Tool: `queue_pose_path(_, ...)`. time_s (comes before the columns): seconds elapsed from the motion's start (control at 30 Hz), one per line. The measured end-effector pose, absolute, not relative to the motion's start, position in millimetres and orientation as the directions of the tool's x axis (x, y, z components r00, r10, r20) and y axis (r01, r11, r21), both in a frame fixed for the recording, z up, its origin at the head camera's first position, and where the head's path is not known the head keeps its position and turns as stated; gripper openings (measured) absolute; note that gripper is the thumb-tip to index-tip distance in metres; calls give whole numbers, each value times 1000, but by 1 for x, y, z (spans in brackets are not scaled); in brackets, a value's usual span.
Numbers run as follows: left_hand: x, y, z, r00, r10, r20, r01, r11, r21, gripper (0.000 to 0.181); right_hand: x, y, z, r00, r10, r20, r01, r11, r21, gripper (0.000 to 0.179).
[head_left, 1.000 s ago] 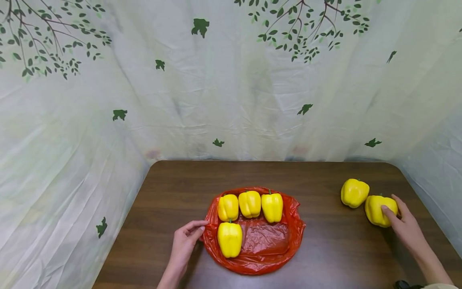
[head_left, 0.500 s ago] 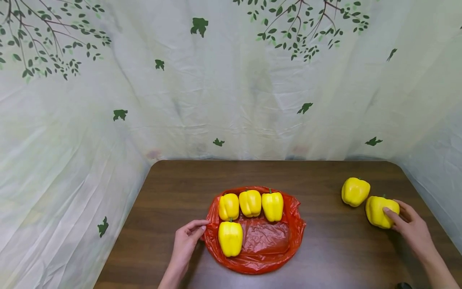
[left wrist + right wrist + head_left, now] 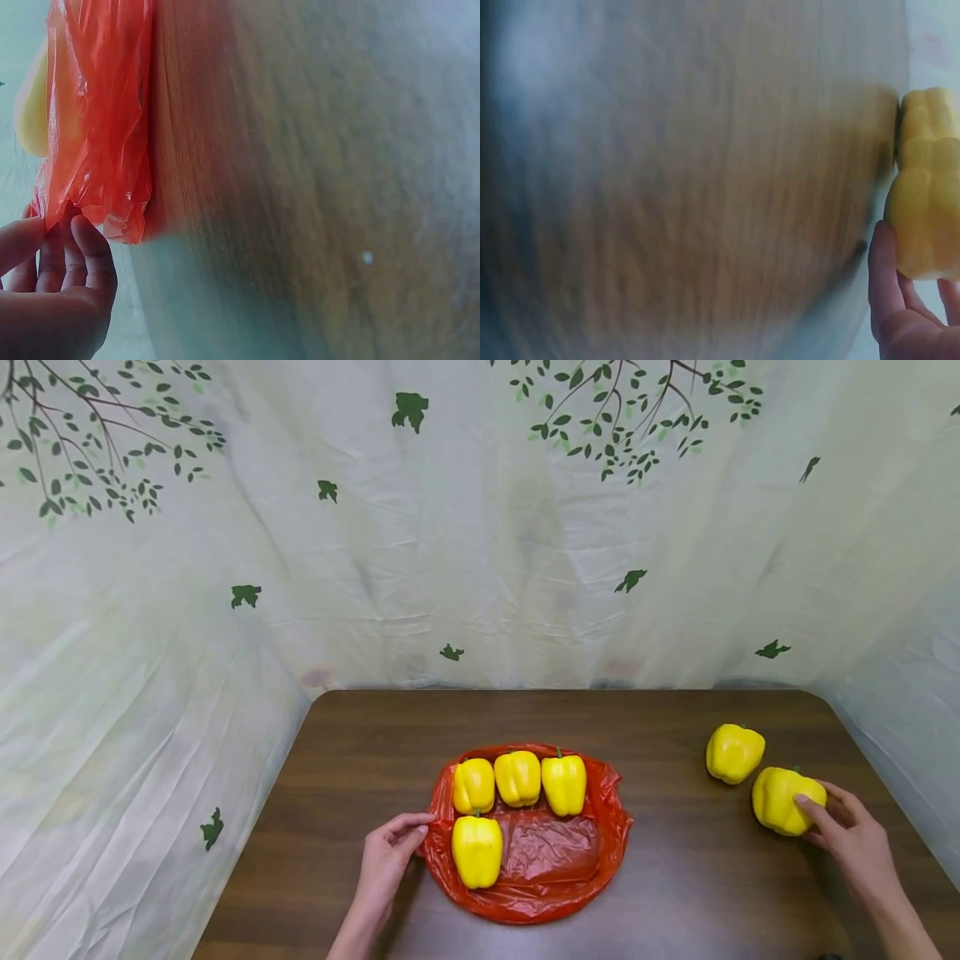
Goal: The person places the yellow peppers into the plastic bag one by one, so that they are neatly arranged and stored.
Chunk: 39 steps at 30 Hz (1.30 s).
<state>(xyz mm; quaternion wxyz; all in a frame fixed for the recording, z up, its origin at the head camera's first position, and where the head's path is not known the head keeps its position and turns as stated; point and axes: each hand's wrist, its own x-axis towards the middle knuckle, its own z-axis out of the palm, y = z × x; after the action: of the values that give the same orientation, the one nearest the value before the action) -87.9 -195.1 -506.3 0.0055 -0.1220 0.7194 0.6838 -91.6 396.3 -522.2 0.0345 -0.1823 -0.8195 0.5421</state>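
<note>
the edge of a red plastic bag [image 3: 553, 852] is pinched by the left hand [image 3: 386, 862] – inside, three yellow peppers [image 3: 517, 779] are lined up at the far side, with a fourth pepper [image 3: 477, 852] set nearer. toward the right of the worktop [image 3: 690, 860], a fifth pepper [image 3: 782, 803] is gripped by the right hand [image 3: 858, 847] – just beyond it, a sixth pepper [image 3: 735, 753] is seen.

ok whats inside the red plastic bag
Four yellow peppers lie inside the red plastic bag: three in a row at the far side, one in front at left. What is directly under them is covered.
</note>
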Motion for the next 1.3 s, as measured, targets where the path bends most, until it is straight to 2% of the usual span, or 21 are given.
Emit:
queue_pose_path(0.2, -88, -194, -506, -967, -171, -188, -197, 38, 980, 18, -87, 386, -521, -928, 352, -125, 182, 134, -974, 44)
queue_pose_path(0.5, -89, -195, -508, -970, -169, -174, -183, 38, 982, 18, -82, 360, -518, -928, 365, -71, 73, -8, -997, 39)
queue_pose_path(0.97, -87, -193, -506, -966, -179, -188, -196, 33, 980, 19, -77, 331, -510, -921, 373, -112, 116, -12, -993, 43)
queue_pose_path(1.3, -85, -194, -508, -967, -185, -174, -180, 15, 983, 18, -77, 302, -505, -926, 376, -39, 24, -43, -999, 42)
